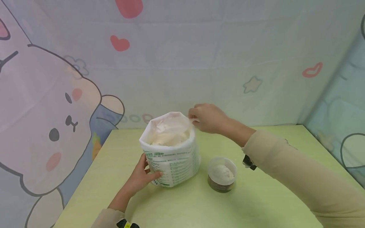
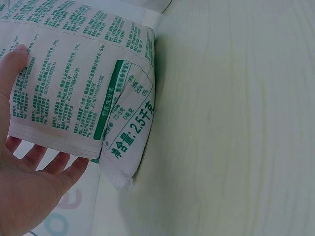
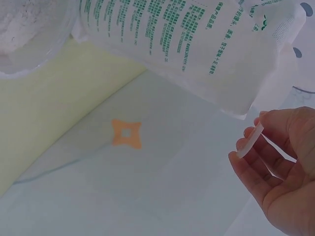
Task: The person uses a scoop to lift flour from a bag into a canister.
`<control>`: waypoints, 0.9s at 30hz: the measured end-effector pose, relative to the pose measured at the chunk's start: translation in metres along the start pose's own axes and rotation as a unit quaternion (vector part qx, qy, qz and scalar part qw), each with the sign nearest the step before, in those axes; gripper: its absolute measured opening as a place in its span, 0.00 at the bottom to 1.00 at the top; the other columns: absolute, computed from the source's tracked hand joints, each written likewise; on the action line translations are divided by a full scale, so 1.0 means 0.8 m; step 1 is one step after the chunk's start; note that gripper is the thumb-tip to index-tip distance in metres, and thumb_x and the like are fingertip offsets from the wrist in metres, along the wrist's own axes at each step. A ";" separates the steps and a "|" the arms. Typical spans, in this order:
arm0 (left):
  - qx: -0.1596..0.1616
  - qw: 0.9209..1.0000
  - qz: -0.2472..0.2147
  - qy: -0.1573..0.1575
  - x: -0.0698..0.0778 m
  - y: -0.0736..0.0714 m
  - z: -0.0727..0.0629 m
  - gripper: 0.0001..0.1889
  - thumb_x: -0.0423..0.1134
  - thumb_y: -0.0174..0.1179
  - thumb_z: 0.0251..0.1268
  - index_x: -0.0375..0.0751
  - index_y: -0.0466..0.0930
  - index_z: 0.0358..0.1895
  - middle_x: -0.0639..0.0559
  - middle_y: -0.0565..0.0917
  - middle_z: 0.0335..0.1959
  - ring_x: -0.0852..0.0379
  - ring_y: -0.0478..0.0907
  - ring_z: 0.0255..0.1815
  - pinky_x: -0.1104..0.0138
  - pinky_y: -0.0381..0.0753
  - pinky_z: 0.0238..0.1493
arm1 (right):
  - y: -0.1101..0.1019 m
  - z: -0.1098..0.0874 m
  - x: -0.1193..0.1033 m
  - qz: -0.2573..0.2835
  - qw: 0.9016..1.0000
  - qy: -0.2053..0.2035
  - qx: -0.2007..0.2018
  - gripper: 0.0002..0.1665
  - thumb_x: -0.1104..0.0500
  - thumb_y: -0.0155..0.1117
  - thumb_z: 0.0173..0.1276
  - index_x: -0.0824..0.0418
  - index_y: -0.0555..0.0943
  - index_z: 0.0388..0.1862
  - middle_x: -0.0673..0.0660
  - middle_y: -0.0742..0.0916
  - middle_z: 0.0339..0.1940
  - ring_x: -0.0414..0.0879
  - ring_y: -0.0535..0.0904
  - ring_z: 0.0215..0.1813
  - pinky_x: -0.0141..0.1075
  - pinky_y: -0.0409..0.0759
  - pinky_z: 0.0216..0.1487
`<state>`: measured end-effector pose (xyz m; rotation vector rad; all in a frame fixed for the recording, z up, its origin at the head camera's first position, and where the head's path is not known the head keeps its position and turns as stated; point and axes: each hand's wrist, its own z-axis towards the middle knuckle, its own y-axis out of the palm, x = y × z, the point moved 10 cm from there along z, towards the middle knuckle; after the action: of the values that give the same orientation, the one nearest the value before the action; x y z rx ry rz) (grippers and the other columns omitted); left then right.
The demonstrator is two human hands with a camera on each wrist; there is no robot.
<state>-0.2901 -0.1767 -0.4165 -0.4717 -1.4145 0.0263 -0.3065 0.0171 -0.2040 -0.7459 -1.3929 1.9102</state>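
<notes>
An open white flour bag [image 1: 178,166] with green print stands on the table, pale flour [image 1: 169,139] visible inside its mouth. My left hand [image 1: 142,174] grips the bag low on its left side, thumb on the printed front and fingers round the back edge [image 2: 37,155]. Above the bag's right rim, my right hand [image 1: 209,118] pinches a thin white strip, like a spoon handle [image 3: 250,141], between thumb and fingers. Its far end is hidden in the head view by the bag's rim. To the right of the bag sits a round tub [image 1: 221,186] holding a mound of flour [image 1: 223,172].
The pale green table [image 1: 256,202] runs back to a printed cloth backdrop [image 1: 185,69] close behind the bag. A side cloth [image 1: 339,107] hangs at the right. The right forearm [image 1: 291,171] reaches over the table beyond the tub.
</notes>
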 end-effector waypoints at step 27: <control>0.005 1.000 -0.005 -0.012 -0.002 -0.001 0.000 0.42 0.39 0.70 0.49 0.62 0.51 0.65 0.55 0.63 0.62 0.49 0.61 0.65 0.50 0.65 0.64 | -0.005 -0.009 -0.002 0.007 0.999 -0.040 0.034 0.07 0.62 0.63 0.61 0.57 0.83 0.38 0.53 0.84 0.37 0.46 0.80 0.37 0.38 0.80 0.37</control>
<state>-0.2906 -0.1777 -0.4175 -0.4582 -1.4404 0.0312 -0.2993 0.0213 -0.2025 -0.6543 -1.3662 2.0071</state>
